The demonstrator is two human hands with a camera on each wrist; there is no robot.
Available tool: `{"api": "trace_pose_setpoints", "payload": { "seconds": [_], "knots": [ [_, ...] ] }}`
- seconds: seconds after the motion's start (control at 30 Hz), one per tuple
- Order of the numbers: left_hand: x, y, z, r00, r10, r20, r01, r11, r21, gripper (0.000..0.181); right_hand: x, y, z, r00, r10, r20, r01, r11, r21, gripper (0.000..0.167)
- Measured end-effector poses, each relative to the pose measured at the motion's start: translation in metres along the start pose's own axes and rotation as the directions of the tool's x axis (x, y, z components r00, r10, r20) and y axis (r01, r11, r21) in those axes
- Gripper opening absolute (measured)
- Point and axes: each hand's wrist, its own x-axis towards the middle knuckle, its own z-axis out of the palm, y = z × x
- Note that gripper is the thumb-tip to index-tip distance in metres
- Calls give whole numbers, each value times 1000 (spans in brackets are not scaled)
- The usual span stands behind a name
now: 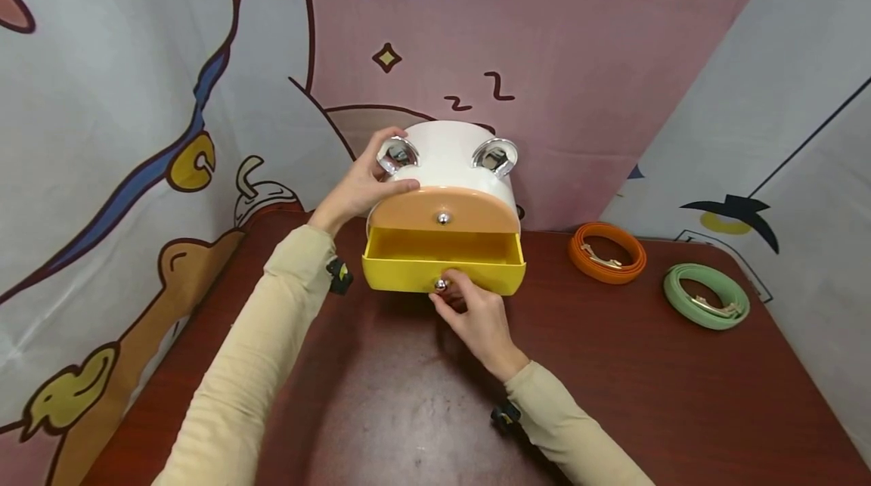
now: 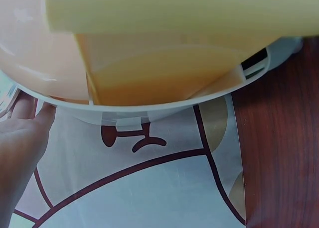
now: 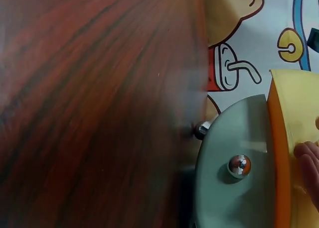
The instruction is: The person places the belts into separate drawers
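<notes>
1. While the right grip [image 1: 479,320] pinches a silver knob [image 1: 441,285] between thumb and fingers, the left grip [image 1: 364,182] grasps the white box [image 1: 445,142] at its upper left, beside a silver eye-shaped ornament [image 1: 400,153], its thumb laid along the top.
2. The box stands upright close to the back edge of the worktop [image 1: 422,410], around the middle of that edge, its front facing the near side, toward the person.
3. Its yellow drawer [image 1: 401,274] is pulled partway out the same way; the drawer's long axis runs left to right, roughly parallel to the back edge.
4. Above it, the peach drawer [image 1: 408,210] sits closed; below, a green drawer [image 3: 254,138] shows.
5. Near the back right corner lie two coiled belts: an orange belt [image 1: 599,272] and, nearer the right edge, a green belt [image 1: 690,306].
</notes>
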Motion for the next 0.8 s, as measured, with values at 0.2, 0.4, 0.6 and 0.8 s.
{"api": "trace_pose_setpoints", "payload": {
  "seconds": [0.2,0.4,0.6,0.8],
  "knots": [
    [0,0,-1,1000,7,3,-7,1000,-10,72,3,4,3,996,-85,-25,82,992,-100,34],
    [0,0,0,1000,12,2,-12,1000,-18,73,-1,4,4,992,-119,-48,114,989,-92,28],
    [0,1,0,1000,11,2,-11,1000,-11,73,-6,-3,-1,988,-150,-44,146,985,-91,24],
    [0,1,-1,1000,7,-1,-6,1000,23,73,-9,-8,-4,985,-170,-33,167,982,-88,20]
  ]
}}
